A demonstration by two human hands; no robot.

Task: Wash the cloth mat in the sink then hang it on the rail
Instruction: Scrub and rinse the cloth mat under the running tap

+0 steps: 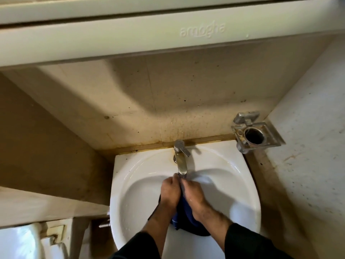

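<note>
The dark blue cloth mat (183, 215) hangs bunched in the white sink (240, 186), lower centre of the frame. Left hand (170, 191) and right hand (193, 193) pinch its top edge with curled fingers under the tap (180, 161).

Bathroom: washbasin (130, 176), tap (180, 159), toilet (18, 242).

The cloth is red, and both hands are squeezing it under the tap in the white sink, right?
Not quite: the head view shows a dark blue cloth mat, not red. Both hands, left and right, do grip it under the metal tap in the white ceramic sink.
</note>
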